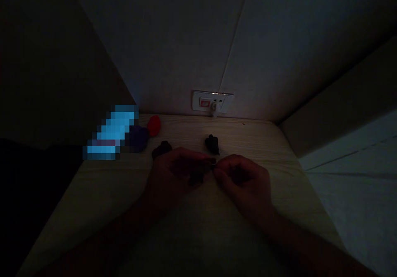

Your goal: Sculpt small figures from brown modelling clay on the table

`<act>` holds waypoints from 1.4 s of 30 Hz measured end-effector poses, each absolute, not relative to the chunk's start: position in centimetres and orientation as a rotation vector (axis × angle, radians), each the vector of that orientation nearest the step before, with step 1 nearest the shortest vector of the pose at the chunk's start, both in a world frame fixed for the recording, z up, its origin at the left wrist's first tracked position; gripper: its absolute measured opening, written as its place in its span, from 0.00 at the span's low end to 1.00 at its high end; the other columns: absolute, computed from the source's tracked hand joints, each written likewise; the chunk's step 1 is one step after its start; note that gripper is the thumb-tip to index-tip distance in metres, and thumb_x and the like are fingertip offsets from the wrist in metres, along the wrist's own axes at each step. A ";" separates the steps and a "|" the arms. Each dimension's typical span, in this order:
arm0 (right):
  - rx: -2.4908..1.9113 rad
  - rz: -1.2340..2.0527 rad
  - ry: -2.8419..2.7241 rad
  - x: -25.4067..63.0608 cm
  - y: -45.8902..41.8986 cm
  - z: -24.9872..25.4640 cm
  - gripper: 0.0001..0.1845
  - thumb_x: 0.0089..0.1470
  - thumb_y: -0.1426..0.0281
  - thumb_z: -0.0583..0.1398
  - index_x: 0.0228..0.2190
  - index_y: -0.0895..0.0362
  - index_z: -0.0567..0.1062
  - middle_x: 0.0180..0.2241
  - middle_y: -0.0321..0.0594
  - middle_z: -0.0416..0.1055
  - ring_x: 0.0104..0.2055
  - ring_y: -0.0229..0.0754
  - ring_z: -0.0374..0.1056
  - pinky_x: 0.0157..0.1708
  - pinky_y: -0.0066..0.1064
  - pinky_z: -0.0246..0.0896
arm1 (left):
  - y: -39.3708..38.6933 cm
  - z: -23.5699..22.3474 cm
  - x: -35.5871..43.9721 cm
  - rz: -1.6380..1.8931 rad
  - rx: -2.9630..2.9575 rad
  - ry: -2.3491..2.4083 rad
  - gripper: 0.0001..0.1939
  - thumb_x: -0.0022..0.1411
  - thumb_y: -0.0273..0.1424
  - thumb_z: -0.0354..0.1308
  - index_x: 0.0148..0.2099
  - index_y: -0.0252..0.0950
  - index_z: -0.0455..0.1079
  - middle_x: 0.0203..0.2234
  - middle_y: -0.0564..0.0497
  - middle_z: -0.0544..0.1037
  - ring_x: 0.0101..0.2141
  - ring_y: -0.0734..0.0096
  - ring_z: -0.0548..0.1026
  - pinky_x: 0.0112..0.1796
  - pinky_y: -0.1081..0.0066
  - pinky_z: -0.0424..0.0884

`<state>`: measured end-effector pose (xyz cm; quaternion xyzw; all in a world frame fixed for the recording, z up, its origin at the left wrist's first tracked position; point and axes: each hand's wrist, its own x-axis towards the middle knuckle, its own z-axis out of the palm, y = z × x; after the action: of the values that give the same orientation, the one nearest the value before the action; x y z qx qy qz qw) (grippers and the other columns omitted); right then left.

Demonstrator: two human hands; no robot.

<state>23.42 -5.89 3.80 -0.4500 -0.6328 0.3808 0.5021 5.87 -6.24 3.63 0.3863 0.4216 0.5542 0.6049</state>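
In dim light, my left hand [169, 175] is closed around a small dark lump [196, 175], which looks like modelling clay. My right hand [248, 181] pinches at a tiny dark piece beside the left fingertips. Both sets of fingertips nearly meet, and whether the piece joins the lump I cannot tell. Just beyond them a black lump [212, 144] lies on the wooden tabletop [248, 136]. Another dark lump [161, 148] sits behind my left hand, partly covered by it.
Farther left rest a red lump [154, 126] and a dark blue lump [138, 139], beside a bright pixelated patch [111, 132]. On the back wall is a socket plate [196, 101] with a plug [213, 107] in it. A pale panel [350, 157] borders the right side.
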 end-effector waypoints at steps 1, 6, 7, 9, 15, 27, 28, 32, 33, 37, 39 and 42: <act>-1.091 0.929 -1.518 23.4 -5.9 3.8 0.03 0.50 0.74 0.68 0.27 0.55 0.79 0.24 0.34 0.78 0.25 0.35 0.74 0.25 0.21 0.71 | -6.3 3.5 5.9 1.286 0.891 0.967 0.16 0.44 0.18 0.74 0.34 0.42 0.81 0.35 0.52 0.87 0.38 0.61 0.85 0.42 0.64 0.82; -1.097 0.986 -1.473 23.4 -5.8 3.5 0.04 0.47 0.74 0.67 0.28 0.55 0.78 0.24 0.35 0.77 0.24 0.36 0.74 0.25 0.23 0.72 | -6.7 2.9 5.8 1.299 0.916 0.967 0.14 0.45 0.23 0.76 0.35 0.41 0.82 0.37 0.49 0.86 0.39 0.58 0.85 0.40 0.63 0.82; -1.100 0.992 -1.469 23.3 -5.8 3.5 0.04 0.47 0.74 0.68 0.28 0.55 0.78 0.24 0.35 0.77 0.24 0.36 0.74 0.25 0.23 0.72 | -6.7 2.8 5.7 1.302 0.930 0.965 0.15 0.45 0.23 0.77 0.35 0.41 0.82 0.37 0.49 0.86 0.39 0.58 0.85 0.40 0.63 0.82; -1.105 0.995 -1.461 23.3 -5.9 3.5 0.04 0.47 0.74 0.68 0.27 0.56 0.78 0.23 0.35 0.77 0.24 0.36 0.74 0.24 0.23 0.72 | -6.7 2.7 5.7 1.307 0.952 0.954 0.15 0.45 0.23 0.77 0.36 0.42 0.82 0.38 0.49 0.86 0.40 0.58 0.84 0.41 0.64 0.82; -1.136 0.995 -1.471 23.2 -5.9 3.6 0.03 0.48 0.73 0.68 0.26 0.55 0.78 0.22 0.35 0.77 0.23 0.36 0.73 0.23 0.23 0.71 | -6.8 2.7 5.7 1.303 0.965 0.969 0.13 0.46 0.25 0.77 0.35 0.42 0.82 0.38 0.47 0.86 0.40 0.56 0.84 0.40 0.62 0.82; -1.117 0.995 -1.475 23.2 -6.0 3.6 0.03 0.50 0.71 0.69 0.27 0.55 0.79 0.23 0.35 0.78 0.23 0.36 0.74 0.22 0.23 0.69 | -6.2 3.7 5.7 1.249 0.959 1.058 0.16 0.42 0.21 0.76 0.35 0.39 0.80 0.35 0.48 0.87 0.39 0.57 0.85 0.45 0.58 0.82; -1.108 0.987 -1.472 23.3 -6.0 3.5 0.03 0.51 0.71 0.69 0.28 0.55 0.79 0.23 0.35 0.78 0.23 0.36 0.73 0.22 0.23 0.69 | -6.0 3.7 5.7 1.235 0.954 1.070 0.16 0.42 0.22 0.76 0.35 0.38 0.80 0.34 0.48 0.87 0.39 0.57 0.85 0.45 0.58 0.81; -1.036 0.893 -1.523 23.4 -6.0 3.2 0.04 0.53 0.73 0.68 0.30 0.54 0.78 0.26 0.35 0.77 0.26 0.36 0.73 0.25 0.25 0.70 | -5.6 3.6 5.5 1.208 0.834 1.051 0.14 0.42 0.23 0.76 0.34 0.37 0.80 0.32 0.50 0.87 0.35 0.64 0.84 0.41 0.66 0.80; -1.011 0.853 -1.549 23.4 -6.0 3.2 0.04 0.53 0.74 0.68 0.30 0.54 0.77 0.27 0.35 0.76 0.26 0.36 0.73 0.26 0.26 0.71 | -5.5 3.6 5.5 1.216 0.794 1.029 0.14 0.42 0.23 0.75 0.33 0.37 0.80 0.31 0.51 0.86 0.34 0.66 0.84 0.40 0.68 0.80; -0.895 0.678 -1.706 23.5 -6.1 3.3 0.06 0.55 0.76 0.67 0.30 0.53 0.77 0.28 0.36 0.76 0.29 0.38 0.73 0.29 0.30 0.71 | -5.5 3.6 5.5 1.230 0.710 0.982 0.14 0.40 0.24 0.76 0.33 0.37 0.80 0.32 0.51 0.86 0.33 0.67 0.83 0.39 0.67 0.79; -0.852 0.607 -1.760 23.5 -6.1 3.5 0.07 0.55 0.77 0.66 0.32 0.53 0.78 0.28 0.36 0.76 0.29 0.38 0.73 0.29 0.30 0.71 | -5.6 3.5 5.5 1.219 0.717 0.998 0.15 0.40 0.25 0.76 0.34 0.37 0.80 0.32 0.50 0.86 0.34 0.65 0.82 0.40 0.65 0.79; -0.855 0.554 -1.775 23.5 -6.1 3.9 0.08 0.54 0.77 0.67 0.33 0.53 0.78 0.28 0.35 0.77 0.28 0.37 0.73 0.28 0.29 0.71 | -5.6 3.4 5.4 1.211 0.735 1.005 0.15 0.40 0.25 0.77 0.34 0.37 0.79 0.32 0.50 0.85 0.34 0.64 0.82 0.40 0.65 0.79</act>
<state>23.49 -6.12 3.87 -0.3568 -0.7405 0.2313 0.5204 5.38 -5.64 3.35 0.3232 0.4418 0.5322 0.6458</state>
